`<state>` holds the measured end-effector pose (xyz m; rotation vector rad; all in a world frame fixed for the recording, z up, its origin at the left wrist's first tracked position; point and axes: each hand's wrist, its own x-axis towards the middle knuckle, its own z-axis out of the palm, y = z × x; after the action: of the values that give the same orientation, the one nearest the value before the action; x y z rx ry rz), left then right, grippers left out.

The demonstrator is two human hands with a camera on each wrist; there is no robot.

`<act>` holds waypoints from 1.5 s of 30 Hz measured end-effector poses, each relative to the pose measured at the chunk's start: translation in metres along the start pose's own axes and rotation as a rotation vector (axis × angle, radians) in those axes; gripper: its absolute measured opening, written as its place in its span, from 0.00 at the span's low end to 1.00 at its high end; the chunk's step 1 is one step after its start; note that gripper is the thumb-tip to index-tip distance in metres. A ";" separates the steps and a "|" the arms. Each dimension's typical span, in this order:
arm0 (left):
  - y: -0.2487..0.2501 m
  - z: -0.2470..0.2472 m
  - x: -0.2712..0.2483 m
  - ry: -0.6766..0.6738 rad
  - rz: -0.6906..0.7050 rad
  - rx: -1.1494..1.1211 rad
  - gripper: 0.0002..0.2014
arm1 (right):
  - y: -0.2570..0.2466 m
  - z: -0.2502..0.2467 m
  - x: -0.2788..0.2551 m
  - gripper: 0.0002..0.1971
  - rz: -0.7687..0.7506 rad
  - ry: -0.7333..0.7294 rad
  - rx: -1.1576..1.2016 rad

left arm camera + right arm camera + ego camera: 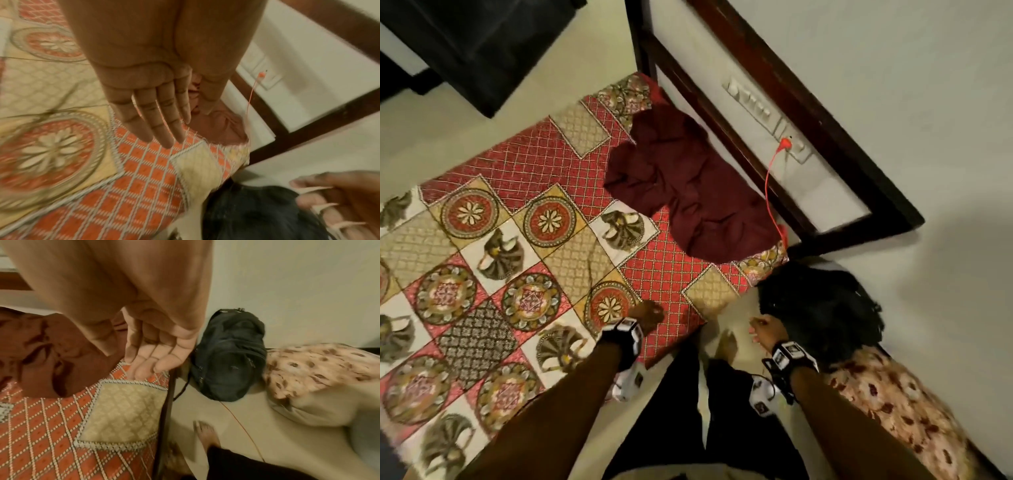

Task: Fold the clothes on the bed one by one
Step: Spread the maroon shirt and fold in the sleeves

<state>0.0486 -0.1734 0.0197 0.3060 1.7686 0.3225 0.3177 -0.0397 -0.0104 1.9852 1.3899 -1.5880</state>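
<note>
Maroon garment point(688, 185) is the thing to watch, lying crumpled at the far corner of the bed point(493, 240), up against the dark wooden frame point(825, 144) on the wall side, and neither hand is on it. Largest first: the patchwork bedspread of red lattice and flower medallions fills the left of the head view, the garment sits on its far end, and down on the floor beside the bed corner there's a black backpack point(822, 308) next to a floral cushion point(893, 404) (neither looks like part of the job). The left hand point(649, 317) hovers over the near edge of the bed, fingers straight and held together, holding nothing. The right hand point(765, 330) is out past the corner, above the floor, fingers loosely curled and empty. By my read this is the reach, the fold not yet begun; next move calls for leaning across, taking hold of the cloth and drawing it onto open bedspread to spread flat. An orange cable point(770, 192) hangs from the switch panel point(767, 116) right beside the garment, worth not snagging. No readable writing or brand anywhere.
</note>
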 end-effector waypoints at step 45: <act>0.141 -0.108 -0.228 1.083 0.503 -0.998 0.17 | -0.321 -0.026 -0.134 0.12 -1.319 -0.662 -0.783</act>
<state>-0.0032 -0.1339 0.3014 -0.2248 2.2378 1.9281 0.0901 0.0749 0.2277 -0.0708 2.5169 -1.3599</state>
